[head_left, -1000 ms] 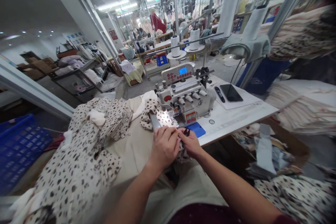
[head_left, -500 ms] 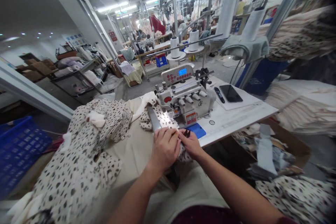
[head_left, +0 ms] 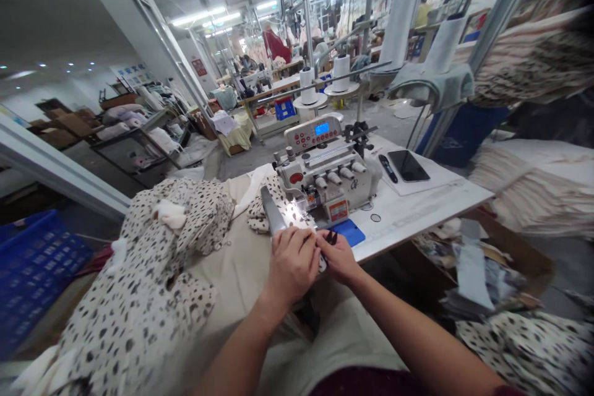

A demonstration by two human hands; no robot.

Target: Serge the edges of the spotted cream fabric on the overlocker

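Just above the lap [head_left: 357,334], the left hand [head_left: 293,263] and the right hand [head_left: 340,257] are set side by side, fingertips meeting at the near end of the spotted cloth [head_left: 297,218]. By the left hand the cloth is pressed from above with bent, gathered fingers; its thumb is mostly hidden. By the right hand a closed pinch is made, apparently at the cloth's edge, and dark snips [head_left: 331,237], as they seem to be, are held in the same grip with their tips standing clear; whether the blades are parted cannot be told.

From the grip, the cloth is laid away from the body and somewhat leftward. Its long axis is led between the metal plate [head_left: 275,213] on the left and the lit needle end of the machine [head_left: 325,173] on the right. By that slant, it may be judged, the cloth's line past the machine is governed. The left hand is placed nearer to this line; the right is set off toward the blue plate [head_left: 350,232].

Well to the left, a spotted heap [head_left: 153,278] is spread. Farther off, a phone [head_left: 408,165] is laid on the table [head_left: 399,210], and behind the machine white spools [head_left: 341,73] are stood upright.
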